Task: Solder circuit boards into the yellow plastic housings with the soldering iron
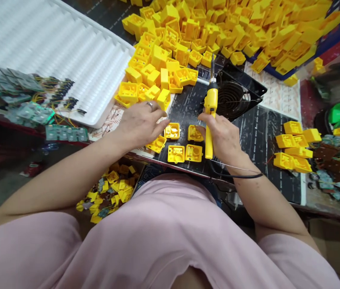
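Observation:
My right hand is closed around the handle of a yellow soldering gun, its metal tip pointing away from me. A thin wire and a black cord trail from the handle's lower end past my wrist. My left hand, with a ring on one finger, hovers over the near edge of the yellow pile; its fingers are bent and slightly apart, with nothing visible in them. Close to its thumb sits an open yellow case. More such cases lie open side up in a small group between my hands.
A heap of yellow cases spreads across the back, partly in a blue crate. A black fan stands behind the soldering gun. On the left is a white ribbed tray with wired circuit boards. Yellow cases and boards lie right.

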The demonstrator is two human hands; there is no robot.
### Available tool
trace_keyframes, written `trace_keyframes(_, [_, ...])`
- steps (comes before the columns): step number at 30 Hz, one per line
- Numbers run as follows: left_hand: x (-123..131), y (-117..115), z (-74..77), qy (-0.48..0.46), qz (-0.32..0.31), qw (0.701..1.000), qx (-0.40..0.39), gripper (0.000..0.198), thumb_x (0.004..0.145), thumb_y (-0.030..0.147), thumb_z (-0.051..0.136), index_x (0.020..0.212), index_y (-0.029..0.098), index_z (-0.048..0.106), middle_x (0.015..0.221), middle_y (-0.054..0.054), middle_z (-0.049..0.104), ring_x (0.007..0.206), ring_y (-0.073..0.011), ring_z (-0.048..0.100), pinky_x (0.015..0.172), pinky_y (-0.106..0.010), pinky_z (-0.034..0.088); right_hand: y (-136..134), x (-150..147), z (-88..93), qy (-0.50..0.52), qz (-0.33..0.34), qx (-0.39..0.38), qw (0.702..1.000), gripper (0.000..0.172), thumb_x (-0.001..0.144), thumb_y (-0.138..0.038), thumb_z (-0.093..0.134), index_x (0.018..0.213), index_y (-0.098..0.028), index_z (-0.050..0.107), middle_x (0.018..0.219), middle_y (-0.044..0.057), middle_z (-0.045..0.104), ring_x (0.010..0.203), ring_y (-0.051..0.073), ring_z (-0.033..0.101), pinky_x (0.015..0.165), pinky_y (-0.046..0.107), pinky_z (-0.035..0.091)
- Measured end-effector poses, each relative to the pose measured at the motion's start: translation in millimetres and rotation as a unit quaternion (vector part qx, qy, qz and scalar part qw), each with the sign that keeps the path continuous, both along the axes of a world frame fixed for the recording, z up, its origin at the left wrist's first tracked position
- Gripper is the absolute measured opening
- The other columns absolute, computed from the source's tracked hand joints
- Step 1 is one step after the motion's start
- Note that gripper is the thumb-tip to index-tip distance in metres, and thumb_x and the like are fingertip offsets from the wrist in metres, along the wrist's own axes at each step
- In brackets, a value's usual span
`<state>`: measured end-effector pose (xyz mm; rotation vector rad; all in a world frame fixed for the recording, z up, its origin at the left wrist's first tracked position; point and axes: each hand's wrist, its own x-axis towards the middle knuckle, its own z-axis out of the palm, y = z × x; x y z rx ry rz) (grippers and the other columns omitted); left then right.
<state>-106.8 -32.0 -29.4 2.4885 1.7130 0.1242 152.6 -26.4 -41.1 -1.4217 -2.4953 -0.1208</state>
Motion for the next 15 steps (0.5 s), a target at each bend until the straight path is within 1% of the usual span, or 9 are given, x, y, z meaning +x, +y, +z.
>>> trace_keyframes(1, [-6.7, -5.4, -7.1, -0.032, -0.044, 0.998, 0.013, 0.073, 0.109, 0.058, 0.024, 0.144, 0.009, 0.065, 0.149, -0.023, 0.063, 0.140, -0.0403, 0.059, 0.115, -0.057, 0.047, -0.1, 0.8, 0.0, 0.000, 0.010, -0.013, 1.000, 0.030, 0.107, -0.023, 0.049, 0.132, -0.027, 0.065, 0.127, 0.010, 0.075, 0.110, 0.025, 0.071, 0.081, 0.031, 0.053])
trace_keyframes(3, [-16.1, -19.1, -25.1, -0.079, -0.134, 0.987, 0.028, 0.087, 0.106, 0.071, 0.026, 0.161, 0.007, 0.047, 0.169, -0.027, 0.042, 0.158, -0.0451, 0.039, 0.127, -0.064, 0.031, -0.3, 1.8, -2.3, -0.003, 0.029, -0.053, 0.998, 0.036, 0.105, -0.016, 0.047, 0.134, -0.027, 0.064, 0.129, 0.009, 0.075, 0.108, 0.024, 0.072, 0.079, 0.030, 0.053])
trace_keyframes(4, [-17.9, -27.0, -34.5, -0.090, -0.164, 0.982, 0.035, 0.095, 0.104, 0.078, 0.029, 0.166, 0.007, 0.038, 0.174, -0.029, 0.032, 0.163, -0.0473, 0.030, 0.129, -0.067, 0.024, -0.5, 2.1, -4.4, -0.001, 0.037, -0.072, 0.997, 0.038, 0.104, -0.014, 0.046, 0.135, -0.027, 0.064, 0.130, 0.009, 0.075, 0.105, 0.023, 0.073, 0.075, 0.029, 0.053])
trace_keyframes(5, [-17.7, -34.8, -43.2, -0.095, -0.180, 0.978, 0.046, 0.100, 0.101, 0.082, 0.032, 0.168, 0.007, 0.032, 0.176, -0.029, 0.027, 0.165, -0.0481, 0.024, 0.130, -0.069, 0.019, -0.6, 2.3, -6.9, 0.009, 0.044, -0.085, 0.995, 0.039, 0.103, -0.014, 0.046, 0.135, -0.028, 0.064, 0.131, 0.008, 0.075, 0.101, 0.023, 0.074, 0.073, 0.029, 0.053])
trace_keyframes(6, [-15.8, -41.8, -50.6, -0.097, -0.190, 0.975, 0.059, 0.103, 0.100, 0.083, 0.036, 0.169, 0.008, 0.029, 0.177, -0.029, 0.025, 0.166, -0.0480, 0.021, 0.131, -0.069, 0.015, -0.8, 2.6, -9.3, 0.032, 0.048, -0.082, 0.995, 0.039, 0.103, -0.015, 0.046, 0.134, -0.028, 0.065, 0.130, 0.008, 0.075, 0.098, 0.023, 0.075, 0.071, 0.029, 0.054])
trace_keyframes(8, [-8.1, -50.8, -60.3, -0.099, -0.196, 0.971, 0.092, 0.104, 0.098, 0.083, 0.044, 0.170, 0.009, 0.028, 0.176, -0.028, 0.028, 0.167, -0.0457, 0.021, 0.133, -0.065, 0.012, -2.1, 4.6, -12.5, 0.103, 0.056, -0.042, 0.992, 0.033, 0.105, -0.019, 0.047, 0.130, -0.029, 0.067, 0.127, 0.005, 0.077, 0.096, 0.022, 0.077, 0.073, 0.030, 0.057])
trace_keyframes(10, [1.2, -51.1, -63.3, -0.098, -0.196, 0.969, 0.110, 0.103, 0.098, 0.079, 0.051, 0.169, 0.007, 0.028, 0.175, -0.029, 0.029, 0.167, -0.0448, 0.020, 0.134, -0.062, 0.013, -7.0, 9.5, -10.7, 0.177, 0.063, 0.016, 0.982, 0.025, 0.107, -0.026, 0.051, 0.124, -0.029, 0.069, 0.119, 0.002, 0.080, 0.094, 0.021, 0.079, 0.074, 0.030, 0.060])
trace_keyframes(13, [12.1, -39.6, -60.1, -0.080, -0.210, 0.969, 0.098, 0.090, 0.103, 0.067, 0.051, 0.165, 0.004, 0.036, 0.172, -0.031, 0.035, 0.164, -0.0439, 0.029, 0.133, -0.061, 0.022, -29.0, 24.8, 4.2, 0.257, 0.066, 0.101, 0.959, 0.012, 0.102, -0.031, 0.069, 0.113, -0.029, 0.072, 0.101, -0.002, 0.082, 0.084, 0.019, 0.081, 0.073, 0.028, 0.063])
trace_keyframes(15, [16.2, -31.5, -55.8, -0.062, -0.232, 0.968, 0.077, 0.079, 0.106, 0.059, 0.048, 0.161, 0.002, 0.043, 0.169, -0.031, 0.041, 0.160, -0.0410, 0.039, 0.131, -0.059, 0.029, -55.7, 38.9, 18.5, 0.301, 0.054, 0.152, 0.940, 0.018, 0.095, -0.028, 0.080, 0.111, -0.030, 0.073, 0.087, -0.004, 0.081, 0.073, 0.017, 0.079, 0.069, 0.027, 0.062])
